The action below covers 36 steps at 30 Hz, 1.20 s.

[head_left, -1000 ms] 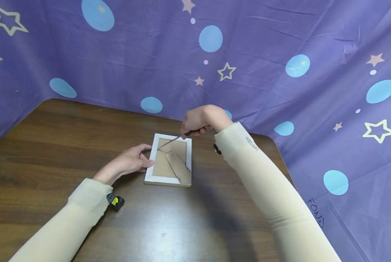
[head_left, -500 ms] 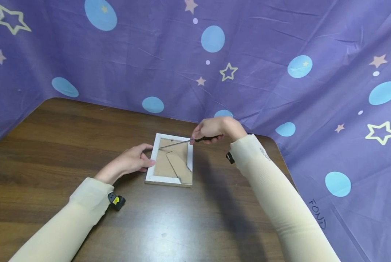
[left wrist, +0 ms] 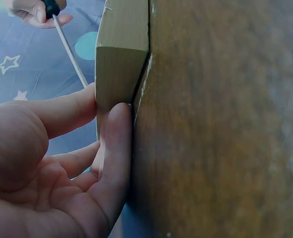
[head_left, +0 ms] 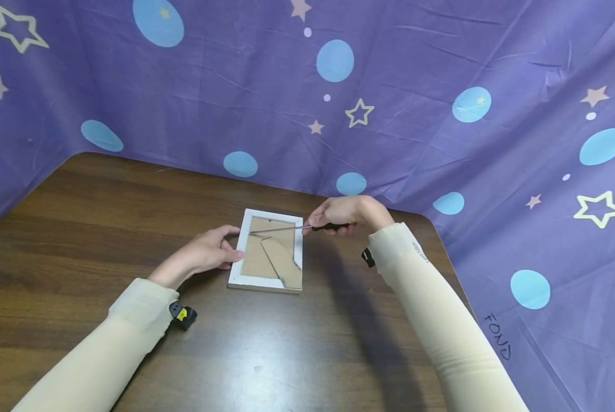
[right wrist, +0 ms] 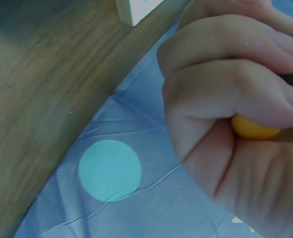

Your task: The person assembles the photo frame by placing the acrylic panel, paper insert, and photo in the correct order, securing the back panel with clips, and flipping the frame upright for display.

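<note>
A white picture frame [head_left: 237,252] lies back side up on the table, its brown backing board [head_left: 256,260] and stand flap [head_left: 282,257] showing. My left hand [head_left: 207,250] holds the frame's left edge, thumb on the white border and fingers along the side. In my right hand [head_left: 338,213] is a screwdriver [head_left: 330,226] with a black handle; in the right wrist view its yellow handle end [right wrist: 255,128] pokes out of my curled fingers. Its thin shaft lies low across the backing, with the tip at the inner left border, above the flap.
The brown wooden table [head_left: 132,229] extends on all sides of the frame. Behind and to the right hangs a purple cloth [head_left: 287,74] with stars and blue ovals, close to the table's far edge.
My right hand has moved right and down toward me, lowering the screwdriver's handle so its shaft lies flatter, with the tip staying at the left border. My left hand and the frame hold still.
</note>
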Available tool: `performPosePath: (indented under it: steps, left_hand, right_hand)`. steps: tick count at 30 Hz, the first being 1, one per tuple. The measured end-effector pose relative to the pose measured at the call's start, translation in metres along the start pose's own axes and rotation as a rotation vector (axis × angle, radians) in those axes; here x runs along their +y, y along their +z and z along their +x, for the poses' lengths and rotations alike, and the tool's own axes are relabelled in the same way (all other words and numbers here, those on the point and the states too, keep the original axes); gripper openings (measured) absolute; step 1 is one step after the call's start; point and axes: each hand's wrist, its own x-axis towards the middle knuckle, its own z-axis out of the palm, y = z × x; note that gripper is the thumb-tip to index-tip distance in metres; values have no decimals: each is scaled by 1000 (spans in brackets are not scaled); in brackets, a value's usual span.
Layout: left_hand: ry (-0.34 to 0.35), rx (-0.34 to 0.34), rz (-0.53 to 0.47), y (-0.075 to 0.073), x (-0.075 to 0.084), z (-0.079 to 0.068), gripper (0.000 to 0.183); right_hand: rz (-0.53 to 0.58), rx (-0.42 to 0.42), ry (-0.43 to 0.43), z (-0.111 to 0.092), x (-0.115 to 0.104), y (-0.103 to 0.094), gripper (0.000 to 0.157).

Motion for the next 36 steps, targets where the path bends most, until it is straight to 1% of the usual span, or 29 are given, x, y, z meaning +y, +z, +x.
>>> performPosePath:
  steps: [5, 13, 15, 25, 32, 36]
  left_hand:
    - [-5, 1, 5, 0, 0, 0, 76]
    - [-11, 4, 10, 0, 1, -1, 76]
    - [-11, 5, 18, 0, 1, -1, 75]
    - [-6, 5, 27, -1, -1, 0, 75]
    - [-16, 2, 19, -1, -1, 2, 74]
    - [-19, 1, 19, -1, 0, 2, 74]
  right_hand:
    - [0, -13, -21, 8, 13, 1, 36]
    - [89, -46, -43, 20, 32, 6, 40]
    - [97, -50, -45, 22, 37, 7, 40]
    - [207, -80, -78, 36, 56, 15, 39]
    - [253, -91, -94, 45, 71, 21, 39]
    - [271, -94, -92, 47, 75, 23, 37]
